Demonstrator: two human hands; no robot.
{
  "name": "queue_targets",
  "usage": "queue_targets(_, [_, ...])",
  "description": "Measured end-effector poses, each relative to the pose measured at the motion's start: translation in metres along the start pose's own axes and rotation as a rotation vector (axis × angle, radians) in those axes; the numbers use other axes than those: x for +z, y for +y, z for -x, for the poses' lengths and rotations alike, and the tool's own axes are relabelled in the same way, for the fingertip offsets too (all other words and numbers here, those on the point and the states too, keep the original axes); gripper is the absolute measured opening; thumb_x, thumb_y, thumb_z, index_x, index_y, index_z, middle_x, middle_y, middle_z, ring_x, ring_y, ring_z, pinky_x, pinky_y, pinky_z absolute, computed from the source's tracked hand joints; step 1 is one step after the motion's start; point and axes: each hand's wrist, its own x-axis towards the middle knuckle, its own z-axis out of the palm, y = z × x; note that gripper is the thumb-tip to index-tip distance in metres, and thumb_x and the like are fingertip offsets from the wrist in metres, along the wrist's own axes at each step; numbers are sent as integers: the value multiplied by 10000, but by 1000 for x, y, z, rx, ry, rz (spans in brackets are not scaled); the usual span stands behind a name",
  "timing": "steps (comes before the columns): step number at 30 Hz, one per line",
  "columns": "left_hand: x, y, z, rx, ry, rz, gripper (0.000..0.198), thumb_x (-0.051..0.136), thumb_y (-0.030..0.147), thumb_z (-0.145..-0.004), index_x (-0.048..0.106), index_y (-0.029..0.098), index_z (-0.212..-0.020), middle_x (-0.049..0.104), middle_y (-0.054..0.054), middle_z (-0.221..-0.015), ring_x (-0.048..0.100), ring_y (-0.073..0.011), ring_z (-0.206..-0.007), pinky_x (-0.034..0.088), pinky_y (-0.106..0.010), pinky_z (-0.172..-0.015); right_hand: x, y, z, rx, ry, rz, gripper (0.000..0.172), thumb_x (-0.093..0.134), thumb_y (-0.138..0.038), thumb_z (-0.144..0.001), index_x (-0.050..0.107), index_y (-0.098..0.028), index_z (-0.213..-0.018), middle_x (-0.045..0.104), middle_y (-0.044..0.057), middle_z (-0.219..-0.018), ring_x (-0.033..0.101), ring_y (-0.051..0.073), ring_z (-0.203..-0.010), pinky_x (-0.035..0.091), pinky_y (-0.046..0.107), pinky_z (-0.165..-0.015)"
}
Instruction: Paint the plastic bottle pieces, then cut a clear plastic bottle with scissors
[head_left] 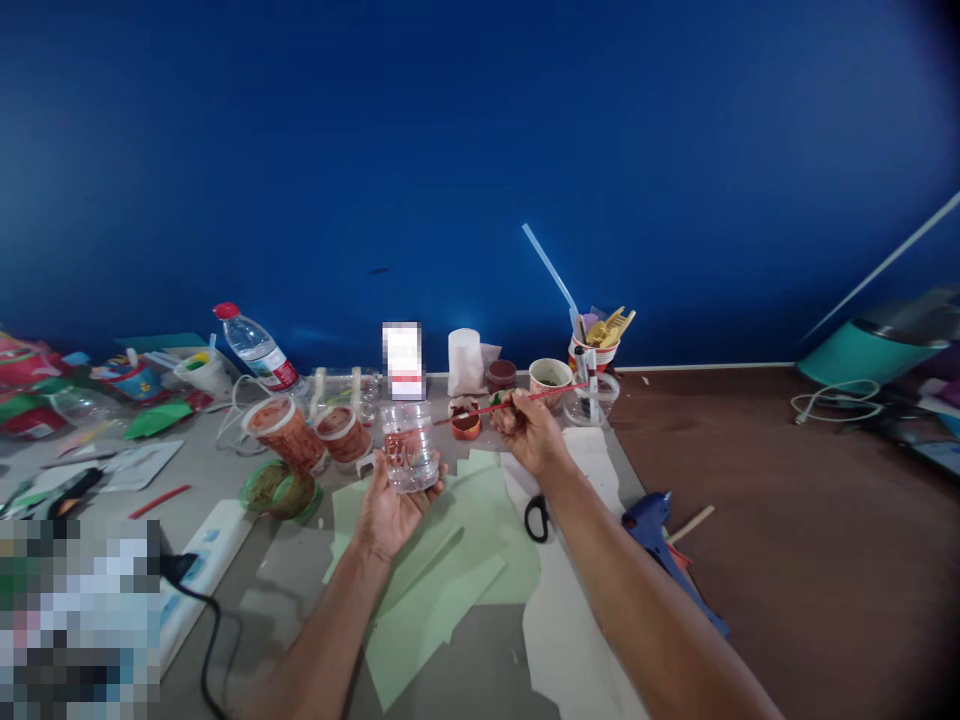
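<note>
The left grip [391, 518] is closing round a clear plastic bottle-shaped vessel [412, 468] with red marks on its side, holding it from below, just above the bench [281, 610]; the right grip [529, 425] is pinching a thin red rod [487, 409], which is slanting leftward across the vessel's upper side; whether its end is touching the plastic, I cannot tell. Between the grips and slightly beyond, a small orange-red cup with dark red contents [466, 432] is standing; beyond the right grip, a white patterned paper cup with green contents [550, 374] is sitting. Under and nearer than the left grip, pale green paper sheets [450, 580] are lying; nearer than the right grip, a black looped scissor handle [536, 520] is showing, and farther right a blue glue gun [649, 520] is lying. Left of the left grip, two red-smeared clear plastic tubs [343, 438] are standing, with a green round container [277, 490] nearer; farther out, a red-capped clear bottle [259, 352] is leaning.
</note>
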Motion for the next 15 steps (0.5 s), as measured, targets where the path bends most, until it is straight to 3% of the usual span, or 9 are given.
queue_targets(6, [-4,0,-1,-7,-16,-7,440,665,509,-779,671,131,-1004,736,-133,-989,701,-277,-891,562,-354,-719,13,3,5,31,-77,4,211,719,-364,-733,600,-195,-690,520,-54,-457,460,98,-442,415,251,-516])
queue_targets(15, [-2,-1,-3,60,27,-21,426,676,499,-773,680,158,-1028,751,-100,-982,707,-274,-911,572,-360,-763,18,6,7,40,-45,35,210,729,-355,-725,620,-185,-670,556,-42,-459,481,91,-427,436,233,-490])
